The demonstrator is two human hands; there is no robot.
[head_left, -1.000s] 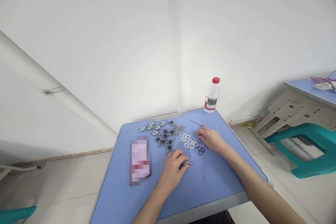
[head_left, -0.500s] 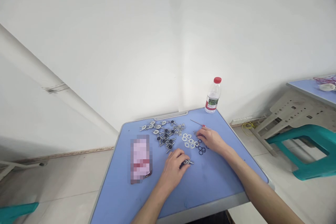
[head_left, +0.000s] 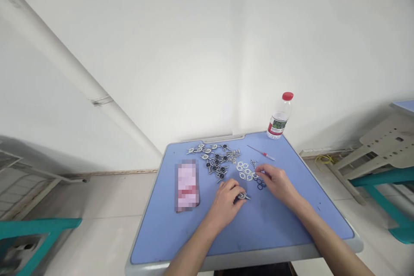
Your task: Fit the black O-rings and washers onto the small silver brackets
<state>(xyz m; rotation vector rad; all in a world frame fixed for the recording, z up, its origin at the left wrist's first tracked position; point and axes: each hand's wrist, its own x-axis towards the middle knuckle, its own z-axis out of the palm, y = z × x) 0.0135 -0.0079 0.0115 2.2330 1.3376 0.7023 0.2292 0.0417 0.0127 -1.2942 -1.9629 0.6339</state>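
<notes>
While your left hand [head_left: 226,202] stays pinched on small metal fitting [head_left: 242,196], right hand [head_left: 276,181] has drawn back from nuts [head_left: 254,163] to black O-rings [head_left: 260,185]; curled grip unreadable, possibly nut collected.

- The part [head_left: 242,196] in my left hand [head_left: 226,200] is bare metal, silvery and shiny.
- The heap [head_left: 215,157] is the same bright metal, with matt black bits in it.
- The rings [head_left: 260,184] look like matt black rubber.
- The tabletop [head_left: 258,228] is smooth blue plastic, matt and slightly scuffed.
- The bottle [head_left: 278,118] is clear glossy plastic with a red plastic cap.
</notes>
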